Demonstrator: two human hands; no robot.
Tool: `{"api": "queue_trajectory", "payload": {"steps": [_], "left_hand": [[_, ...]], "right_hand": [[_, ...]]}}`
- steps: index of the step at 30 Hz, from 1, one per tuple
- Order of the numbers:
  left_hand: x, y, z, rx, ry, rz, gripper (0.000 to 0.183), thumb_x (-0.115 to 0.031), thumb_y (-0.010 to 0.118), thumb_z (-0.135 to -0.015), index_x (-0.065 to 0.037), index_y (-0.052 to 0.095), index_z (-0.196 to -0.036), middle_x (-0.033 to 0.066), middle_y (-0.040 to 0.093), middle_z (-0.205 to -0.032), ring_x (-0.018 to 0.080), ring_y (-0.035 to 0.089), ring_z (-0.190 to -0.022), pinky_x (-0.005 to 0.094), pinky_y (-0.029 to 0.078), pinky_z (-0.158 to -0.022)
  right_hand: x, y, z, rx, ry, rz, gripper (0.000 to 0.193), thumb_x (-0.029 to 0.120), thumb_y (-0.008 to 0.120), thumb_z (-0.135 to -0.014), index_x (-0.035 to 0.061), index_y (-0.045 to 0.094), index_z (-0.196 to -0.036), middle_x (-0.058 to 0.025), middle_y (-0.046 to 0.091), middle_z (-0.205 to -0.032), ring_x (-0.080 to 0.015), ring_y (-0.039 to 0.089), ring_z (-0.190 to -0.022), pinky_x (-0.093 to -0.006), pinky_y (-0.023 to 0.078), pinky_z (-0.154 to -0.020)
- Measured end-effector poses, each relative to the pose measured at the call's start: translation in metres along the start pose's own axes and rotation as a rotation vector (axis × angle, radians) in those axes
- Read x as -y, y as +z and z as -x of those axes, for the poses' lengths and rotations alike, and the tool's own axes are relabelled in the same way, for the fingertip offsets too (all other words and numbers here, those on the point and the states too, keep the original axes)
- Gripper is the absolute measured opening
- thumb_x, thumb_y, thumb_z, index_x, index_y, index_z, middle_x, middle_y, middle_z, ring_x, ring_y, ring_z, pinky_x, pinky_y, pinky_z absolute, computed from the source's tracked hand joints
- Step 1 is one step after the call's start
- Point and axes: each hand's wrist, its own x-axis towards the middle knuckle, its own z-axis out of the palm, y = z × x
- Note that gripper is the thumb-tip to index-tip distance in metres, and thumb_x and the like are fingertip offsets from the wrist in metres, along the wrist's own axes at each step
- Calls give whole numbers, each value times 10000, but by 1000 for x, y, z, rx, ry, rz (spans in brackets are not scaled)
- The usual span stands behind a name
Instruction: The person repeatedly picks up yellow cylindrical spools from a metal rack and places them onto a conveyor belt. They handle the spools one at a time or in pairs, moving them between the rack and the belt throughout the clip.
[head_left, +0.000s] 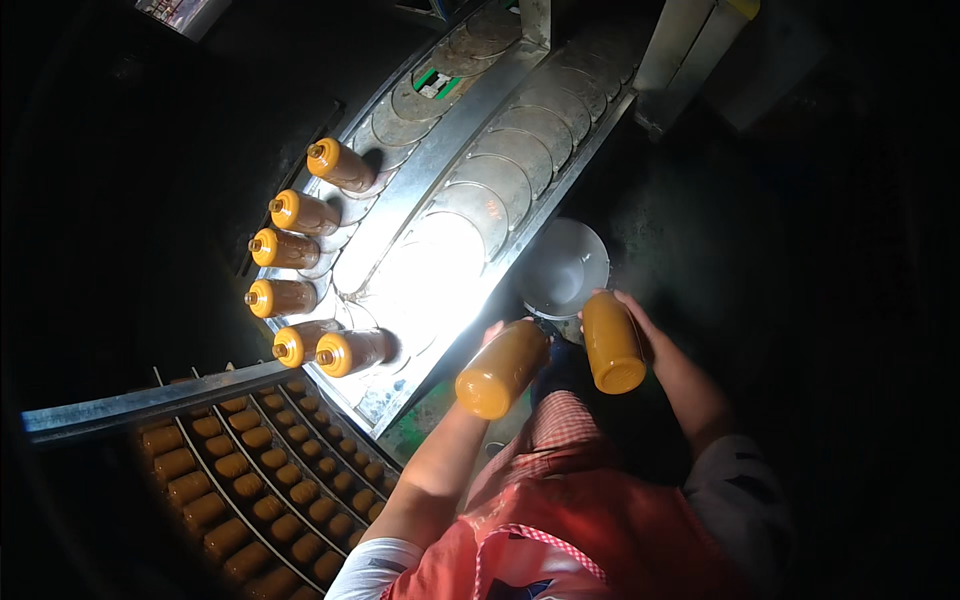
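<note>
My left hand point(493, 333) is closed around a glossy orange-yellow bottle point(503, 368), its base turned up toward me. A second bottle point(612, 342) of the same kind is gripped in my right hand point(640, 315), also base up. The neck of each bottle is hidden on the far side. Just beyond both bottles is a round white bucket point(568, 268), below the edge of the conveyor. Several matching bottles point(285, 248) stand upright on the conveyor's far left curve, with small narrow necks on top.
A conveyor point(475, 215) of overlapping round metal plates runs from front left to far right, with a metal rail point(440, 145) along its middle. Bright light glares off its near part. At lower left, a rack point(130, 408) holds rows of orange-brown bottles. A metal post point(680, 50) rises at the far right.
</note>
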Motion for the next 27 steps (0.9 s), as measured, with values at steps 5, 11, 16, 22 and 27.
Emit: {"api": "queue_trajectory", "payload": {"steps": [5,11,16,22,27], "left_hand": [[-75,-5,-72,209,-166,943,674,-543,243,-1031,4,543,-1283,216,650,-1162,308,676,-894,375,563,-585],[-95,-12,-106,311,-157,931,716,-552,234,-1039,46,543,-1285,255,648,-1148,358,680,-916,404,575,-572],[-91,-7,-71,331,-163,937,598,-496,345,-1036,12,579,-1249,222,634,-1208,357,672,-954,419,573,-626],[-175,-56,-10,-491,343,364,329,-221,517,-988,2,660,-1184,114,713,-1016,219,677,-959,354,539,-841],[-226,-41,-33,-948,767,-627,352,-110,806,-797,-55,741,-1139,144,584,-1305,274,595,-1171,361,468,-1019]], "right_hand": [[38,-33,-45,208,-301,518,455,424,423,-1056,116,510,-1380,-254,618,-1252,-389,622,-1150,-536,529,-927],[74,-21,-55,312,136,-624,489,477,442,-1029,161,513,-1396,-281,502,-1391,-496,540,-1225,-641,533,-877],[69,-13,-37,500,174,-637,447,490,466,-1009,188,591,-1314,-271,484,-1403,-484,544,-1222,-647,509,-913],[163,102,-23,-266,-583,121,543,462,470,-1005,124,497,-1430,-105,612,-1251,-223,588,-1144,-400,473,-1006],[204,173,-103,-341,-1464,1147,411,103,781,-809,115,713,-1213,-110,559,-1277,-263,532,-1198,-366,429,-1043]]}}
